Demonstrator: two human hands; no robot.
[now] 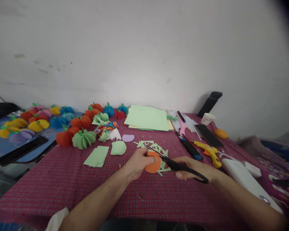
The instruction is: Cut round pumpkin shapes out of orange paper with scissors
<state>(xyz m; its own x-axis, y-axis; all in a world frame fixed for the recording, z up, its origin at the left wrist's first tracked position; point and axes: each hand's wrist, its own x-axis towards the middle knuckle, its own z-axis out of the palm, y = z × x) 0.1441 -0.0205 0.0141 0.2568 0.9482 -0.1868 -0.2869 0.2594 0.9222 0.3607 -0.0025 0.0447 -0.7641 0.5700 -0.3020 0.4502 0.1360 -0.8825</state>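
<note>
My left hand (140, 163) pinches an orange paper disc (153, 165) between thumb and fingers above the table. My right hand (191, 166) is closed round the black handles of a pair of scissors (177, 166). The blades point left and lie along the upper edge of the disc; I cannot tell whether they touch it. Beneath the hands is a heap of light green paper scraps (164, 150). Left of them are light green rounded pieces (118, 148), a stack of light green rectangles (96, 156) and a purple paper piece (128, 138).
Colourful paper pumpkins (83, 138) crowd the left side and a blue table (26, 155). Green sheets (146, 117) lie at the back. To the right are a cutter knife (190, 148), a yellow glue gun (209, 152), a paper cup (207, 119) and a white box (249, 181).
</note>
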